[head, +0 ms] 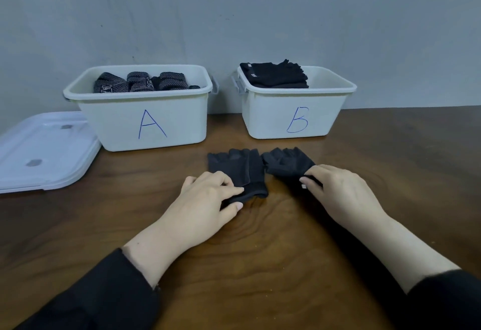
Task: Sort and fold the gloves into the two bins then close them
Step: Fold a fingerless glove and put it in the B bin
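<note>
Lower centre of frame: left hand [208, 197] pinches the cuff of the left black glove [235, 167], right hand [335, 189] pinches the cuff of the right black glove [286, 163], both gloves flat on the wooden table [260, 264], side by side. Soft, light knit, likely limp and non-slippery; cuffs look like the best hold. Farther back, bin A [145, 121] holds patterned gloves, bin B [294, 116] plain black ones. Lids [44, 150] lie at left edge.
</note>
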{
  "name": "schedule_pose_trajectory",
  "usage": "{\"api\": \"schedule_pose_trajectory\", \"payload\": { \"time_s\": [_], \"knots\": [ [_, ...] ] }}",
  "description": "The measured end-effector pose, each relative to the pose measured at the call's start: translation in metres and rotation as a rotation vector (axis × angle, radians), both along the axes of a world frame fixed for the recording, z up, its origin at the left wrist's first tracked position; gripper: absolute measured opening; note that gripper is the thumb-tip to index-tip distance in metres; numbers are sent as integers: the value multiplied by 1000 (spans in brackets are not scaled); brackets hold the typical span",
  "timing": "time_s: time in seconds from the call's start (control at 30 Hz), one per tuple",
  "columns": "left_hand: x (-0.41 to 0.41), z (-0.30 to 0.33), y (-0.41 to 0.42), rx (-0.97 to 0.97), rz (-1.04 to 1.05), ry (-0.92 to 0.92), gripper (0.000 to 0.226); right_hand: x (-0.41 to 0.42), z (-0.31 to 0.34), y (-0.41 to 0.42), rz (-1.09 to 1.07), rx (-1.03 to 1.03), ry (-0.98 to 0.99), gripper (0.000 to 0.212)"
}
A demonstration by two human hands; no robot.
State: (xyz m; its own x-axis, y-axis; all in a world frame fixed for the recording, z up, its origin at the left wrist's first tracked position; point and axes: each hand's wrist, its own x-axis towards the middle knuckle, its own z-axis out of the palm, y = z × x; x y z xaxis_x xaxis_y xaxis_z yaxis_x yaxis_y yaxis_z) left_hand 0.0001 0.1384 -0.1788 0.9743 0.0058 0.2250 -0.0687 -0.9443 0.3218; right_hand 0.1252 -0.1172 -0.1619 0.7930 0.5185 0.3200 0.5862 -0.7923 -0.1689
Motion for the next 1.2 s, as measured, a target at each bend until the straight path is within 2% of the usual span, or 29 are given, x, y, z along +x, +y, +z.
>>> {"api": "schedule_pose_trajectory", "payload": {
  "time_s": [0.1, 0.17, 0.27, 0.33, 0.43, 0.53, 0.67, 0.77, 0.83, 0.9, 1.07, 1.13, 1.2],
  "knots": [
    [0, 3, 0, -51, 5, -47, 40, 0, 29, 3, -53, 190, 78, 18],
    [1, 7, 1, -161, 48, -132, 38, -1, 58, 10, -78, 345, 147, 18],
    [0, 13, 4, -418, 139, -273, 34, -6, 97, 25, -46, 508, 220, 21],
    [-1, 18, 5, -631, 206, -293, 30, -14, 111, 37, 22, 605, 320, 25],
    [-1, 26, 7, -832, 271, -271, 35, -26, 114, 58, 123, 816, 581, 29],
    [1, 31, 6, -1015, 251, -267, 44, -32, 103, 78, 179, 983, 796, 28],
    [5, 38, 1, -1451, 246, -264, 43, -38, 90, 95, 175, 1080, 901, 26],
    [14, 47, 2, -1644, 220, -283, 52, -37, 83, 99, 126, 1154, 901, 24],
    [24, 54, 5, -1624, 234, -294, 53, -34, 77, 97, 74, 1165, 877, 24],
    [35, 57, 9, -1441, 293, -282, 52, -32, 68, 93, 0, 1092, 818, 27],
    [33, 27, 25, -522, 437, -50, 58, -35, 20, 78, -134, 424, 539, 42],
    [29, 18, 27, -394, 448, -79, 56, -35, 7, 73, -168, 317, 416, 39],
    [28, 17, 24, -337, 381, -138, 50, -35, 5, 70, -169, 336, 353, 32]
  ]
}}
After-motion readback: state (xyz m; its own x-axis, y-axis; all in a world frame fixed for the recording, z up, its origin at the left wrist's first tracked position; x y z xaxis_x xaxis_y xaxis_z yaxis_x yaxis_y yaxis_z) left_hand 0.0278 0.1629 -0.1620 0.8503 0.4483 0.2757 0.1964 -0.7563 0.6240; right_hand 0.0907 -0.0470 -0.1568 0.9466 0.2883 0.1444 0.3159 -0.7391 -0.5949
